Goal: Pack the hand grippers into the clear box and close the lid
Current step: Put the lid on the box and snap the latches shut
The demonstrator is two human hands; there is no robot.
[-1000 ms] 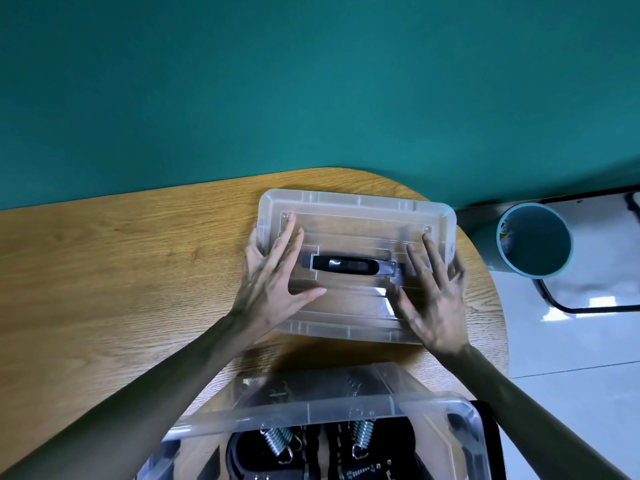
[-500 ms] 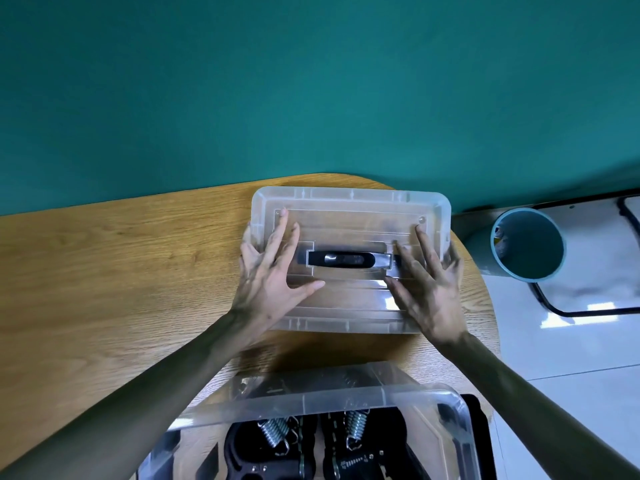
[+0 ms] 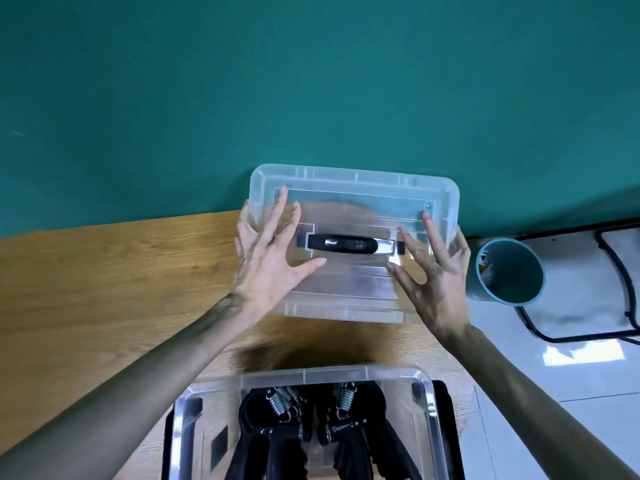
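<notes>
The clear lid (image 3: pixel 353 199) with a black handle (image 3: pixel 341 244) hangs above the far end of the wooden table (image 3: pixel 104 289), casting a shadow below it. My left hand (image 3: pixel 266 265) holds its left end, fingers spread over the top. My right hand (image 3: pixel 436 282) holds its right end the same way. The clear box (image 3: pixel 332 374) stands open at the near edge, below the lid. Two black hand grippers (image 3: pixel 277 427) with steel springs lie side by side inside it, the second (image 3: pixel 349 431) to the right.
A teal cylindrical bin (image 3: pixel 509 271) stands on the floor right of the table's rounded end. Beyond it is a black-framed grey seat (image 3: pixel 588 282). A teal wall rises behind the table. A dark mat (image 3: pixel 446 410) lies under the box.
Both hands have raised the lid off the table; its far edge now overlaps the wall. The view has tilted down, showing more of the box and the grippers inside.
</notes>
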